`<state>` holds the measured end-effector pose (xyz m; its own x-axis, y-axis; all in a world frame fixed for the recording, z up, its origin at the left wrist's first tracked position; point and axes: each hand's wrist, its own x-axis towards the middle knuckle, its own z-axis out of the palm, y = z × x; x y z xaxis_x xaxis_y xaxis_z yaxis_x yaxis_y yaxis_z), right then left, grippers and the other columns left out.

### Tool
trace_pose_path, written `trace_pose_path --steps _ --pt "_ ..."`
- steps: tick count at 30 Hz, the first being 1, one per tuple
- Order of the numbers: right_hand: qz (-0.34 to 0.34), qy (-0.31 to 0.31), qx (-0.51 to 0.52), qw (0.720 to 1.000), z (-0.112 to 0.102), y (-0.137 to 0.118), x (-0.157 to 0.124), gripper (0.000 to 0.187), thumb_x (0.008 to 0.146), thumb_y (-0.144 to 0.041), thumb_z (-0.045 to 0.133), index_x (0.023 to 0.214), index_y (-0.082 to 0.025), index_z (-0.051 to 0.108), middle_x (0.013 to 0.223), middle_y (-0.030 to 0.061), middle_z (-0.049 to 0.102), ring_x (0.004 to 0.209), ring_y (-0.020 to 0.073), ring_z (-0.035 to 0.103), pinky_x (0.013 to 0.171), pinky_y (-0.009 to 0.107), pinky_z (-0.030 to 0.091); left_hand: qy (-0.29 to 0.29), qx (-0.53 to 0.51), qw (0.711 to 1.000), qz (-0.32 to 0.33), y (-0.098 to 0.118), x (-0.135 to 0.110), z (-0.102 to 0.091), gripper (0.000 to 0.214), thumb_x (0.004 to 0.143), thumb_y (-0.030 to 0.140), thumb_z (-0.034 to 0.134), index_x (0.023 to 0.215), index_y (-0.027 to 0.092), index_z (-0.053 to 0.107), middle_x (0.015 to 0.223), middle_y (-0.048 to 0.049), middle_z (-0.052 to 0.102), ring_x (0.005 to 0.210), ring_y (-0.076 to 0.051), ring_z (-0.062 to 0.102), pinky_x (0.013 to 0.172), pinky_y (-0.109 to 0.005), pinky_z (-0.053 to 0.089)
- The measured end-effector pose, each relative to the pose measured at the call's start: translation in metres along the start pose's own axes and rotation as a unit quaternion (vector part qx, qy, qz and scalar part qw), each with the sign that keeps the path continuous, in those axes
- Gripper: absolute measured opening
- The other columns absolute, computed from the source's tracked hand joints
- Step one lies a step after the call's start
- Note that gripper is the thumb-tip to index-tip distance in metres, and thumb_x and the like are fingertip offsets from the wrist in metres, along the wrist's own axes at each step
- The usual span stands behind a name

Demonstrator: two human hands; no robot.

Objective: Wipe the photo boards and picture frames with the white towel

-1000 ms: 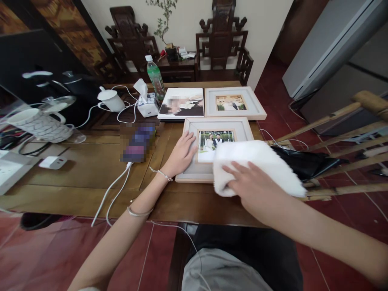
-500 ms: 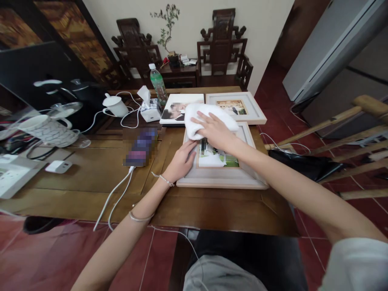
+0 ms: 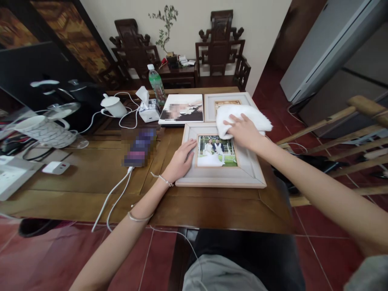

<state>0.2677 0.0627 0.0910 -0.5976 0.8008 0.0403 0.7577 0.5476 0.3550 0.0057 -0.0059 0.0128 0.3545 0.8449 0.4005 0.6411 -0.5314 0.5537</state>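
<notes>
A pale wooden picture frame (image 3: 221, 176) with a photo of two people outdoors lies flat on the wooden table. Against its left side rests my left hand (image 3: 182, 160), fingers stretched out and lying flat. My right hand (image 3: 245, 131) holds a folded white cloth (image 3: 242, 115) over the frame's upper right part, its fingers spread on top. That cloth also covers part of a second pale frame (image 3: 212, 115) behind. To the left of that one, a photo panel (image 3: 190, 111) showing a person in dark clothing lies on something dark.
Left of my left hand lies a phone (image 3: 140, 147) with a white cable. Farther back stand a tissue box (image 3: 149, 112), a green-labelled bottle (image 3: 157, 84) and a lidded white cup (image 3: 114, 106). A patterned mug (image 3: 45, 131) and a power strip (image 3: 15, 176) sit at left.
My right hand has slid the white cloth to the right, uncovering the photo in the near frame and the panel behind. My left hand has stayed at the frame's left side.
</notes>
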Motion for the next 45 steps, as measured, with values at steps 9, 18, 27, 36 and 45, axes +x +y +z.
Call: trace_pose_path --steps 9,18,27,36,45 --pt "-0.009 -0.057 -0.024 0.998 -0.013 0.0 -0.071 0.043 0.081 0.004 0.042 0.104 -0.01 0.075 0.144 0.0159 0.054 0.135 0.033 0.047 0.103 0.05 0.04 -0.002 0.021 1.0 -0.01 -0.006 0.0 0.005 0.044 0.096 0.021 0.039 0.137 0.016 0.055 0.146 -0.0124 0.053 0.142 -0.024 0.042 0.121 -0.05 0.031" --pt "-0.061 -0.042 0.058 0.996 -0.045 -0.052 -0.152 0.034 0.077 -0.002 0.055 0.096 -0.016 0.079 0.136 0.0151 0.062 0.129 0.0331 0.054 0.099 0.047 0.049 -0.014 0.034 0.999 -0.015 0.0 0.001 0.002 0.044 0.099 0.027 0.038 0.137 0.014 0.054 0.147 -0.013 0.052 0.142 -0.024 0.041 0.121 -0.047 0.03" --pt "-0.059 -0.072 0.134 0.987 -0.058 -0.123 -0.096 0.034 0.092 -0.009 0.048 0.11 -0.015 0.076 0.147 0.0177 0.051 0.136 0.0407 0.044 0.106 0.058 0.043 -0.021 -0.023 0.997 -0.068 0.006 0.002 0.0 0.05 0.101 0.04 0.031 0.137 0.016 0.056 0.149 -0.0096 0.052 0.144 -0.022 0.039 0.123 -0.045 0.024" --pt "-0.062 -0.017 0.149 0.987 -0.077 -0.192 -0.057 0.038 0.097 -0.014 0.041 0.118 -0.006 0.071 0.139 0.0292 0.054 0.13 0.0439 0.05 0.098 0.062 0.047 -0.023 -0.167 0.973 -0.16 0.007 0.006 -0.006 0.06 0.104 0.049 0.014 0.137 0.023 0.056 0.152 -0.0033 0.048 0.146 -0.021 0.036 0.124 -0.043 0.022" --pt "-0.03 -0.015 0.131 0.991 -0.051 -0.149 -0.028 0.04 0.095 -0.01 0.04 0.119 -0.013 0.072 0.151 0.0202 0.045 0.138 0.0451 0.04 0.102 0.068 0.04 0.015 -0.158 0.978 -0.134 0.008 0.002 0.002 0.067 0.101 0.058 0.02 0.15 0.016 0.039 0.16 -0.0107 0.034 0.149 -0.024 0.029 0.125 -0.044 0.018"
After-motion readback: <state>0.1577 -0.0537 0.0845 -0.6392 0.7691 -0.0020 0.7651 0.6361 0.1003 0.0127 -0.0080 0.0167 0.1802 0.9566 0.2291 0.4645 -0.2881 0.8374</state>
